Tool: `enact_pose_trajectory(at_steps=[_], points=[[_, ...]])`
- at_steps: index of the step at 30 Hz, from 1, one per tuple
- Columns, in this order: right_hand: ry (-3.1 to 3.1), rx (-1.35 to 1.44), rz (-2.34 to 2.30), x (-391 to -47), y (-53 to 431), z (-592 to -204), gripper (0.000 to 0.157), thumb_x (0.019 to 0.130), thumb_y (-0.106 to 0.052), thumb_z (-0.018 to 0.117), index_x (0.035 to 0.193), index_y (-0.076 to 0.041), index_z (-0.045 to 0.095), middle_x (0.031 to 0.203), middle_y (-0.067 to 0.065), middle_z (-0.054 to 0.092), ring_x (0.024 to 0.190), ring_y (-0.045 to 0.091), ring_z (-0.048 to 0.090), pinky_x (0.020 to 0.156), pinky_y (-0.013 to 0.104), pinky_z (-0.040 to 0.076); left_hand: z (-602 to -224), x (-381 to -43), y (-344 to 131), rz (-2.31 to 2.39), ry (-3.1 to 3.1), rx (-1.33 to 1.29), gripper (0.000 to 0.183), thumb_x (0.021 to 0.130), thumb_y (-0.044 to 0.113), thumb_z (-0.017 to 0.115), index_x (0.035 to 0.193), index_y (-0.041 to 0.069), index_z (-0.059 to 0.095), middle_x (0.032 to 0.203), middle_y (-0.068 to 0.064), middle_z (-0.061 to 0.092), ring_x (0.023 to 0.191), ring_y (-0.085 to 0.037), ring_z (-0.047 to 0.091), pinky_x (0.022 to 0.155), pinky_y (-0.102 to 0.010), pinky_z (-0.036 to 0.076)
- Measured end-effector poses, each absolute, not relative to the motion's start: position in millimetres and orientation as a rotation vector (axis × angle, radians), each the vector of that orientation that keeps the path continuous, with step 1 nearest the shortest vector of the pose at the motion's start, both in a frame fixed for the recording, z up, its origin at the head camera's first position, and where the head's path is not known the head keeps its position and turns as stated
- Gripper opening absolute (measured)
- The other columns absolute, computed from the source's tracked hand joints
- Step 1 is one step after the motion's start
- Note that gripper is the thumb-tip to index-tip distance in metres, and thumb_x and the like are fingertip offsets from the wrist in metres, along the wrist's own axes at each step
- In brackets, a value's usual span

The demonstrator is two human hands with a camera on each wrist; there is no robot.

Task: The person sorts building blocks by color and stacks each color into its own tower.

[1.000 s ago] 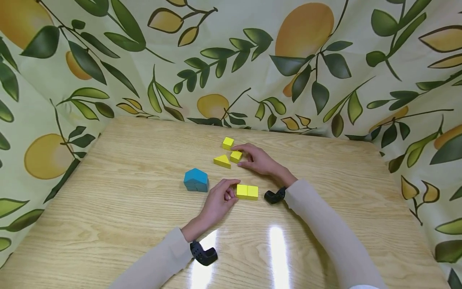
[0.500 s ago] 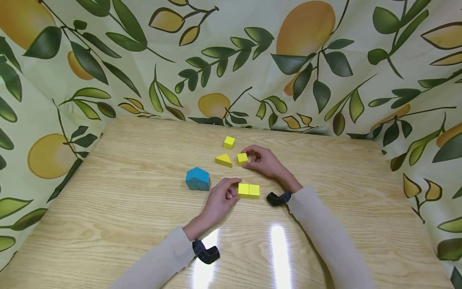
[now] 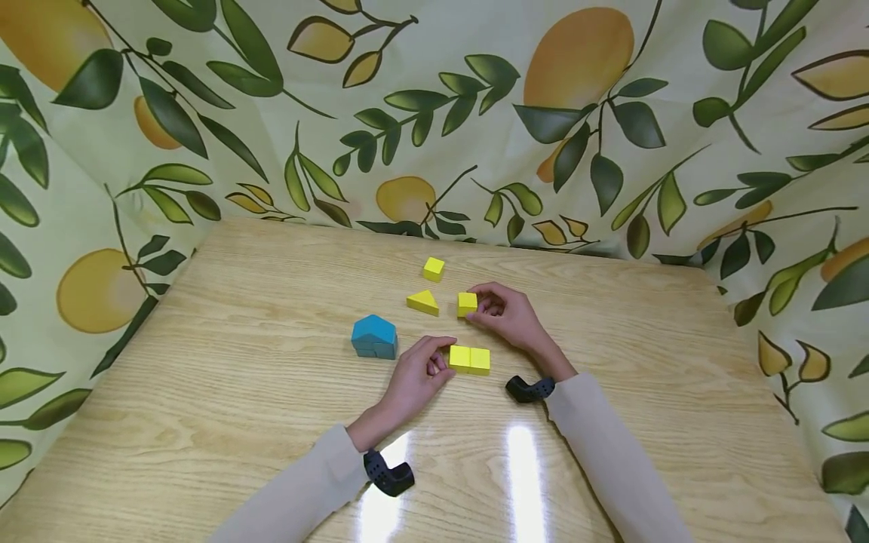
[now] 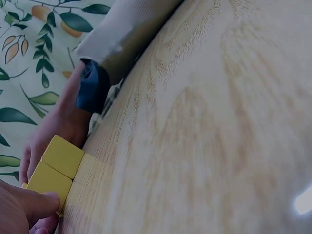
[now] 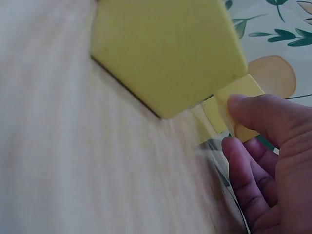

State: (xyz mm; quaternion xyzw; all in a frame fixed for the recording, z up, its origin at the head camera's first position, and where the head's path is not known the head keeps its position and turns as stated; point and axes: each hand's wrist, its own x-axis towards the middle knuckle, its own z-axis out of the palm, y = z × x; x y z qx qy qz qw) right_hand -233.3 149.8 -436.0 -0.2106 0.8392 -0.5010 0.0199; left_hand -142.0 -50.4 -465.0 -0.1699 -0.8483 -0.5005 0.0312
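My left hand [image 3: 416, 379] pinches the left one of two yellow blocks [image 3: 469, 360] that stand side by side, touching, on the table. The left wrist view shows the thumb [image 4: 46, 202] on that block's face. Behind them, my right hand [image 3: 506, 314] pinches a yellow cube [image 3: 467, 304] between thumb and fingers; the right wrist view shows the thumb across this cube [image 5: 243, 90]. A yellow triangular block [image 3: 424, 302] lies left of the held cube, and another yellow cube [image 3: 434, 269] sits farther back.
A blue block house shape [image 3: 374, 337] stands left of my left hand. The wooden table [image 3: 237, 339] meets a leaf-and-fruit patterned cloth [image 3: 434, 113] at the back and sides. Black wrist devices [image 3: 389, 475] sit on both forearms.
My right hand has taken hold of the yellow cube and moved it right and towards me, away from the triangular block. The left hand and its two blocks have stayed in place.
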Motion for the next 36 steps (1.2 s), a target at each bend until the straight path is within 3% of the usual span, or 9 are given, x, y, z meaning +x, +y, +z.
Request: enact_pose_trajectory(at_steps=[9, 16, 28, 36], points=[[2.578, -0.634, -1.630, -209.2, 153.0, -425.6, 0.036, 0.083, -0.004, 0.073, 0.116, 0.002, 0.060, 0.087, 0.015, 0.061, 0.072, 0.027, 0.057, 0.061, 0.025, 0.046, -467.1, -142.5, -52.6, -1.553, -2.596, -0.530, 0.042, 0.081, -0.001, 0.074, 0.122, 0.003, 0.061, 0.087, 0.002, 0.056, 0.069, -0.009, 0.050, 0.062, -0.022, 0.045], [2.570, -0.598, -1.702, -200.7, 155.5, -432.7, 0.036, 0.085, -0.005, 0.072, 0.118, 0.002, 0.060, 0.097, 0.015, 0.061, 0.082, 0.029, 0.057, 0.070, 0.028, 0.049, -466.7, -142.1, -53.4, -1.562, -2.559, -0.562, 0.042, 0.082, 0.000, 0.074, 0.121, 0.002, 0.060, 0.087, 0.000, 0.056, 0.068, -0.009, 0.050, 0.061, -0.023, 0.045], [2.612, -0.669, -1.665, -186.6, 159.3, -452.1, 0.034, 0.083, -0.019, 0.077, 0.114, -0.014, 0.064, 0.098, 0.001, 0.061, 0.078, 0.019, 0.056, 0.069, 0.029, 0.048, -466.5, -141.6, -53.1, -1.592, -2.582, -0.537, 0.046, 0.082, 0.002, 0.075, 0.125, 0.005, 0.058, 0.086, 0.000, 0.055, 0.068, -0.011, 0.049, 0.061, -0.023, 0.043], [2.643, -0.777, -1.615, -177.5, 158.3, -450.2, 0.034, 0.082, -0.018, 0.078, 0.112, -0.016, 0.063, 0.092, 0.002, 0.058, 0.072, 0.023, 0.050, 0.060, 0.029, 0.041, -465.4, -141.5, -51.2, -1.631, -2.517, -0.562, 0.054, 0.081, -0.002, 0.074, 0.130, 0.003, 0.051, 0.111, -0.007, 0.060, 0.071, -0.011, 0.052, 0.061, -0.022, 0.043]])
